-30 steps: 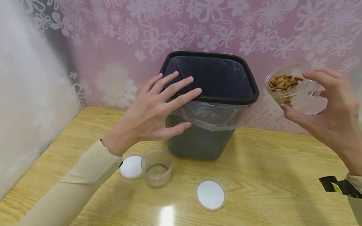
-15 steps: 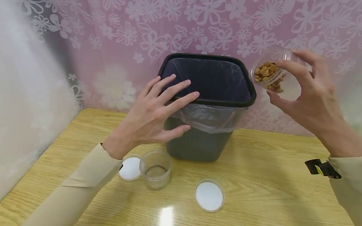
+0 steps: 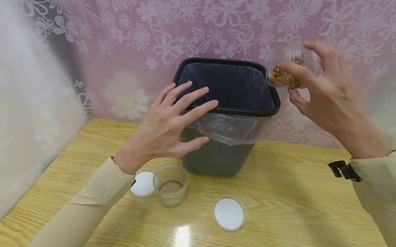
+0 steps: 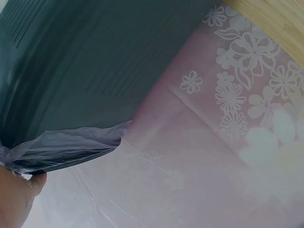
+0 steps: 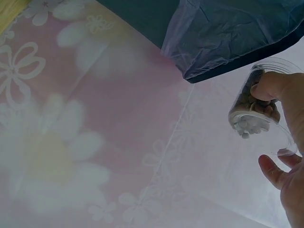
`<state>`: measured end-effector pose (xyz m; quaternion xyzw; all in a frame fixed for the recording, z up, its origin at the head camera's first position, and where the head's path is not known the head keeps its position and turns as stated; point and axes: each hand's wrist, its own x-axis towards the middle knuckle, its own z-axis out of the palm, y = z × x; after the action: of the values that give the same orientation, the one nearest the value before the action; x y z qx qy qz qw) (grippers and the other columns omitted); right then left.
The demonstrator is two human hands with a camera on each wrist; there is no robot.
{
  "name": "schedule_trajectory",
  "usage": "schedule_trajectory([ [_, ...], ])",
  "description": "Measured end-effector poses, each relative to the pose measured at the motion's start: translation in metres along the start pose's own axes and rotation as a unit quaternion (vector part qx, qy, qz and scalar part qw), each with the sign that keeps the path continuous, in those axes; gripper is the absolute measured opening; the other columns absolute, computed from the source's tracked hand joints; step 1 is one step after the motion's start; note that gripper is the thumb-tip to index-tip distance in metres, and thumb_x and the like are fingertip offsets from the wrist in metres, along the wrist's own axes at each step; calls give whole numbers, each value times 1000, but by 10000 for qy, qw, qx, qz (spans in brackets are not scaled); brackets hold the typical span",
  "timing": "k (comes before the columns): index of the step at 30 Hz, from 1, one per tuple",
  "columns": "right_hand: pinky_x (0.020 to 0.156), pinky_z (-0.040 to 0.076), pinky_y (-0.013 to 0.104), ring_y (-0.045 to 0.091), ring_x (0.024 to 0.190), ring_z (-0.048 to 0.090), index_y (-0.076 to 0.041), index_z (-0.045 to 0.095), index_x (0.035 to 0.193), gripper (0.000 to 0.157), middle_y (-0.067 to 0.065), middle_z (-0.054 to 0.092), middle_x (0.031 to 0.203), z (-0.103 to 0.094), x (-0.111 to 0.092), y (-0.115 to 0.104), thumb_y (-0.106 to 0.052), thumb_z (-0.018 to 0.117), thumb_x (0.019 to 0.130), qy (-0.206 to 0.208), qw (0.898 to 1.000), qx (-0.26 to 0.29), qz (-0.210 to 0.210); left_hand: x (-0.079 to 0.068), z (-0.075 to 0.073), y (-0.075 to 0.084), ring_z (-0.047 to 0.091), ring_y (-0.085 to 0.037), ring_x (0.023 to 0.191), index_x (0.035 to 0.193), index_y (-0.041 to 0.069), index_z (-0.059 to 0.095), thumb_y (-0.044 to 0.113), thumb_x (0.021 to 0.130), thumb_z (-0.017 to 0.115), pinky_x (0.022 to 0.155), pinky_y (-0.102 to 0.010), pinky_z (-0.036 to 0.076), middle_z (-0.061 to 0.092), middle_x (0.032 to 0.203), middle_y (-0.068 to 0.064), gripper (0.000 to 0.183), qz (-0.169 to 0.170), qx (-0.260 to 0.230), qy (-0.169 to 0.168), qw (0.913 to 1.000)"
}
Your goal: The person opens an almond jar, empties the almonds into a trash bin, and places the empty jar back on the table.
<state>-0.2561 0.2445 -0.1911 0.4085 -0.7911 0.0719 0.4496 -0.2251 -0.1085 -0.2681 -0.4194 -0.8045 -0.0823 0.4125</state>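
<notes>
My right hand (image 3: 337,92) grips a clear plastic jar (image 3: 294,53) at the right side of the bin, thumb and fingers on its wall. The jar is tipped sideways, its mouth at the bin's right rim, with almonds (image 3: 277,74) inside. In the right wrist view the jar (image 5: 247,97) is beside the bin's rim, nuts showing through its wall. The dark grey bin (image 3: 216,157) stands at the back of the table, lined with a clear bag (image 3: 235,129). My left hand (image 3: 165,124) rests on its left front rim, fingers spread and straight, thumb outside.
An open clear jar (image 3: 170,189) stands in front of the bin, beside a white-topped lid (image 3: 143,183) partly hidden behind it. Another white lid (image 3: 229,213) lies on the wooden table (image 3: 300,215). A pink flowered curtain (image 3: 136,52) hangs behind.
My right hand has carried the almond jar leftward and up to the bin's right rim, tipping it further. The left hand stays on the rim.
</notes>
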Motion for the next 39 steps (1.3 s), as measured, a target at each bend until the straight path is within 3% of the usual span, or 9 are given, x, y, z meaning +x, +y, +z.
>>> schedule_trajectory([
  [18, 118, 35, 62, 55, 135, 42, -20, 58, 131, 62, 33, 46, 142, 5, 12, -5, 9, 75, 79, -6, 9985, -320, -447, 0, 2, -1, 40, -41, 147, 151, 27, 51, 58, 87, 67, 119, -63, 29, 48, 158, -9, 73, -35, -97, 29, 9999],
  [39, 122, 31, 60, 55, 139, 40, -21, 59, 130, 57, 33, 46, 143, 8, 18, -5, 9, 71, 83, 152, 9967, -403, -688, 0, 1, -1, 40, -41, 147, 152, 27, 50, 58, 88, 67, 119, -63, 28, 47, 158, -9, 73, -16, -61, 2, 10000],
])
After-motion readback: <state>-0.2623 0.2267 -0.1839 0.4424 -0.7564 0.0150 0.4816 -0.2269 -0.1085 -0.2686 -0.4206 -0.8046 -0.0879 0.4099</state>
